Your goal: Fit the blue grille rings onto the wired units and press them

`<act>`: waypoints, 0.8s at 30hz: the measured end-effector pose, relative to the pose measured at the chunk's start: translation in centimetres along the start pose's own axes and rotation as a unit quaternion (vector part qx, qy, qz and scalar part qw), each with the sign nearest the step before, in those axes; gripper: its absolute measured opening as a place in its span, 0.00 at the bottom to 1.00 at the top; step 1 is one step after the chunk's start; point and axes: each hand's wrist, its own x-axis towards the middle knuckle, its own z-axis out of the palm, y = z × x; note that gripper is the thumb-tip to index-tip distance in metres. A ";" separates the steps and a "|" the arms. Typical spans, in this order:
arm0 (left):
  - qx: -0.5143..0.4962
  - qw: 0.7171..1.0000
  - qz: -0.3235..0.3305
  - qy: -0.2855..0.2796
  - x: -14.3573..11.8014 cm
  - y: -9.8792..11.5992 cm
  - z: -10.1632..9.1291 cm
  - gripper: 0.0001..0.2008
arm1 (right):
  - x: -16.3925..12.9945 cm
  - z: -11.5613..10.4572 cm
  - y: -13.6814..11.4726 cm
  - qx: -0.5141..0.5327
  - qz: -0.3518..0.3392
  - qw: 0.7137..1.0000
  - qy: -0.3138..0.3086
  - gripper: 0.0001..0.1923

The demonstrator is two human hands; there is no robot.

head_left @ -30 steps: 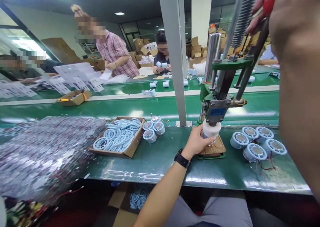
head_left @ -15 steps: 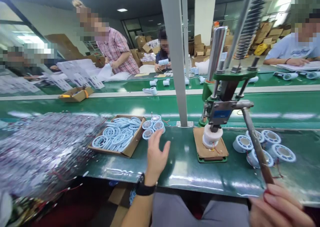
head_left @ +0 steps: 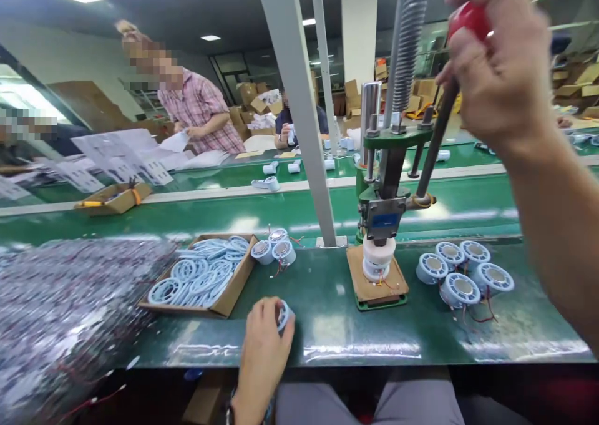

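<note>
on the bench, left hand (head_left: 262,341) now grips a blue part (head_left: 283,314); right hand (head_left: 491,69) raised lever (head_left: 433,141).

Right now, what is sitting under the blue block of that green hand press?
A white round plastic part sits under the blue press block, resting on a brown cardboard pad over the green base plate. Its underside and inside are hidden.

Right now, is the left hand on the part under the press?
No, the left hand holds a pale blue ring near the bench edge, apart from the press.
</note>
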 end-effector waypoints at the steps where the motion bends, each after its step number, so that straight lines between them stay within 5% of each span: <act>1: -0.015 1.000 0.011 -0.013 -1.0 0.2 0.1 0.07 | -0.4 -0.3 -0.2 -0.028 -0.010 0.999 -0.016 0.21; 4: -0.087 0.994 0.028 -0.060 -3.0 1.3 1.2 0.08 | -7.0 0.9 -1.1 0.015 -0.006 1.000 0.005 0.29; 7: -0.134 0.986 0.022 -0.096 -3.2 3.5 2.3 0.11 | -17.5 4.6 -1.6 0.151 0.086 0.977 0.125 0.36; 10: -0.154 0.980 0.038 -0.120 -2.2 6.1 2.6 0.22 | -25.1 8.7 -1.0 0.098 0.194 0.976 0.008 0.47; 12: -0.146 0.978 0.073 -0.131 -1.2 7.2 2.3 0.31 | -27.2 10.9 -0.4 0.078 0.268 0.957 -0.081 0.50; 14: -0.096 0.984 0.104 -0.103 0.1 7.0 1.6 0.32 | -27.4 12.2 0.1 0.071 0.316 0.940 -0.107 0.49; 17: 0.012 0.997 0.081 -0.016 3.3 3.4 -0.6 0.21 | -26.8 12.5 0.4 0.027 0.311 0.948 -0.056 0.46; 20: 0.073 0.996 0.012 0.040 7.3 -3.1 -4.2 0.15 | -27.3 10.6 0.3 -0.054 0.242 0.969 -0.013 0.40; 24: 0.111 0.993 -0.041 0.004 10.5 -11.3 -8.3 0.13 | -31.2 6.8 1.3 -0.193 0.115 0.971 -0.077 0.26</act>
